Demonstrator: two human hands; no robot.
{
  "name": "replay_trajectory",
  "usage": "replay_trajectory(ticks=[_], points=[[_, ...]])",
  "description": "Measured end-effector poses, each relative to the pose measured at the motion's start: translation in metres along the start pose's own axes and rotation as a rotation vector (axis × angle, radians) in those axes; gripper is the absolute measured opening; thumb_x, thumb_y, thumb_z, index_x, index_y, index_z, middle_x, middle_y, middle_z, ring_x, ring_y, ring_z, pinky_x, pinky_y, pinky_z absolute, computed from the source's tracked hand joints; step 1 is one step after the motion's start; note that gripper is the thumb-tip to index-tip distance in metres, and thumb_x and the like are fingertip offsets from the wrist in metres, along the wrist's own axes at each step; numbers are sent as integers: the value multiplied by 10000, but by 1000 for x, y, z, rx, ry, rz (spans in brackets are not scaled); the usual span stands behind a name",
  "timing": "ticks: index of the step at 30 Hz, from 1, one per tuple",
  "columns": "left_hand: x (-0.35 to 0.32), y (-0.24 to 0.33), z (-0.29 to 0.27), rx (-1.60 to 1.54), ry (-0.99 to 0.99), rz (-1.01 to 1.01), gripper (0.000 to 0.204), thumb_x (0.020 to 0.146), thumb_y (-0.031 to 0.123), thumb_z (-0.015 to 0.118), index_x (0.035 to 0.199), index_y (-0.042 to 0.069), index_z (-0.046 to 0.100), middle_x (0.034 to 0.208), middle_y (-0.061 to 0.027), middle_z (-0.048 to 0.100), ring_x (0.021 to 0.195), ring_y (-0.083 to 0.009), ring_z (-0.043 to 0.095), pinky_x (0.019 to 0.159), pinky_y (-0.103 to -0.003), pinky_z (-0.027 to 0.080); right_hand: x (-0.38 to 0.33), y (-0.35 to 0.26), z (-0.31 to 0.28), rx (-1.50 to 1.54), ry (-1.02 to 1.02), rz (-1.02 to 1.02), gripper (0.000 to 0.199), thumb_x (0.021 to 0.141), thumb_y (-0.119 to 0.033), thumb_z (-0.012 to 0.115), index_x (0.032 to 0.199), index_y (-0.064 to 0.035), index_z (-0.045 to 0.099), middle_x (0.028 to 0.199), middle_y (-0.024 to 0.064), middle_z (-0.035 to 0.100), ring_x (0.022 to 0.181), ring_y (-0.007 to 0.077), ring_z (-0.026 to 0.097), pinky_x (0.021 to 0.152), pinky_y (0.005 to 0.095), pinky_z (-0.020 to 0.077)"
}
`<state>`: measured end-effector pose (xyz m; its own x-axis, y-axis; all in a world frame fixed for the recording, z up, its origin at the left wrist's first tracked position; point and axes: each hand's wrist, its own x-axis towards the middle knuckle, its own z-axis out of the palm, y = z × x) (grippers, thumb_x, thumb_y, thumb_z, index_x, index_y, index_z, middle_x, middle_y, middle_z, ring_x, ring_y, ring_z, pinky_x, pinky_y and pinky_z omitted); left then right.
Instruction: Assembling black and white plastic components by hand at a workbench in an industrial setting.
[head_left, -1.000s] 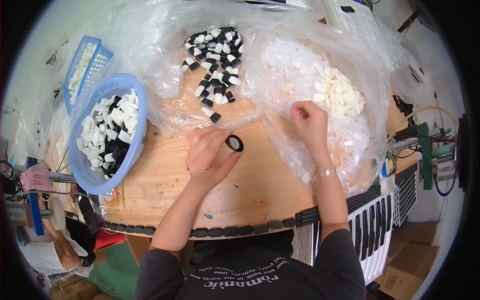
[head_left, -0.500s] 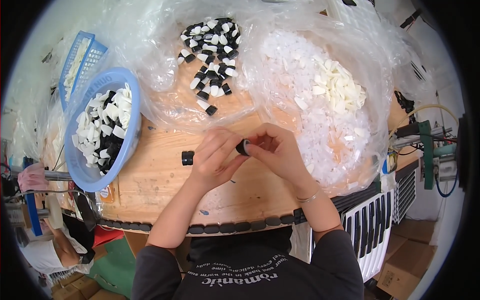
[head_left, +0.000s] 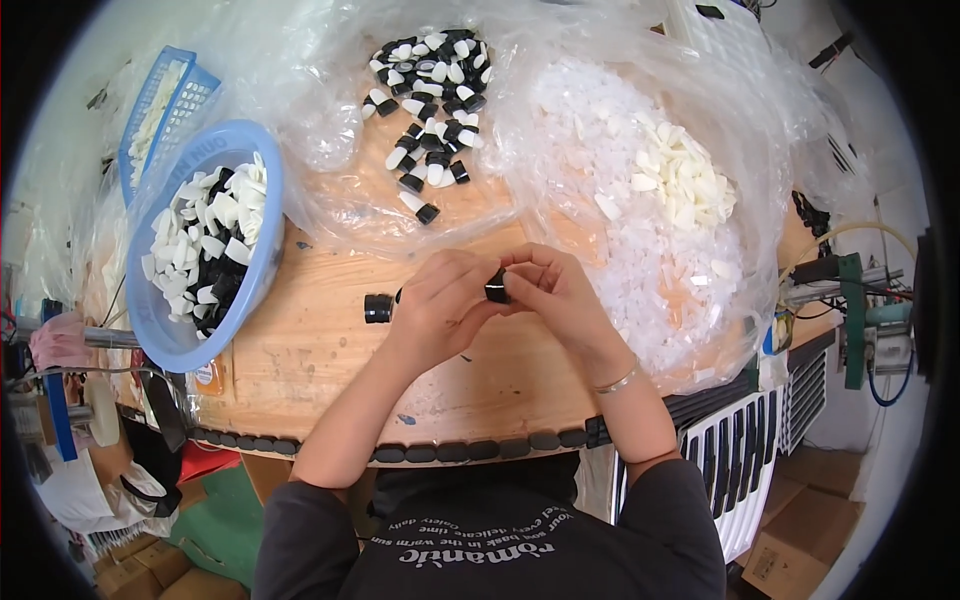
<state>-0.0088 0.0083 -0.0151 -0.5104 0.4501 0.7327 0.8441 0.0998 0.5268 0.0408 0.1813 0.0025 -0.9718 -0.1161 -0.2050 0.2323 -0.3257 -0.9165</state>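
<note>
Both my hands meet over the middle of the table around a small black cap [head_left: 496, 287]. The thumb and fingers of my right hand [head_left: 552, 293] pinch it from the right. My left hand [head_left: 438, 305] is curled, its fingertips against the cap's left side; its palm is hidden. A second black cap [head_left: 377, 308] lies on its side just left of that hand. A sliver of something black shows at the left hand's outer edge, too little to name. Farther off, black caps with white spatula-shaped tips [head_left: 438, 172] lie in a loose pile.
At left stands a blue basin [head_left: 268, 262] of white and black pieces, with a blue basket [head_left: 208, 83] behind it. Clear plastic sheeting [head_left: 560, 240] at right carries cream tips [head_left: 690, 180] and small translucent pieces [head_left: 660, 300]. Dark pads [head_left: 453, 452] line the table's near edge.
The cap between my fingers has turned: its pale end faced out before, and now its glossy black side shows. My hands stay in nearly the same place; the whole view has shifted slightly.
</note>
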Motion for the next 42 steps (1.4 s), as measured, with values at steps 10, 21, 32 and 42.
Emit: replay_trajectory(ticks=[10, 21, 32, 42], points=[[-3, -1, -18, -326, -105, -661, 67, 816, 26, 678, 867, -11, 656, 712, -28, 623, 673, -81, 548, 595, -233, 425, 2, 4, 1, -88, 43, -203, 219, 861, 12, 642, 1071, 57, 601, 886, 92, 676, 745, 132, 667, 617, 218, 524], [-8, -15, -42, -278, -134, -660, 156, 907, 109, 600, 804, 9, 661, 672, 33, 575, 584, -46, 457, 523, -226, 375, 9, -19, 14, -484, 21, -89, 226, 832, -79, 705, 1004, 53, 644, 754, 50, 651, 628, 67, 601, 555, 212, 491], [-1, -45, -102, -161, 291, -710, 214, 914, 192, 608, 875, -11, 663, 700, 9, 589, 614, -49, 453, 557, -207, 359, 18, -74, -3, -994, 456, -623, 443, 875, -215, 668, 1254, -17, 551, 1083, 101, 659, 925, 151, 620, 783, 279, 492], [-7, -6, -49, 597, -541, -532, 301, 668, 156, 767, 844, 19, 565, 809, -180, 654, 850, -363, 601, 762, -453, 457, -120, 3, -120, -834, 846, -379, 177, 835, -107, 705, 980, -7, 686, 769, 2, 661, 687, 43, 566, 613, 199, 461]])
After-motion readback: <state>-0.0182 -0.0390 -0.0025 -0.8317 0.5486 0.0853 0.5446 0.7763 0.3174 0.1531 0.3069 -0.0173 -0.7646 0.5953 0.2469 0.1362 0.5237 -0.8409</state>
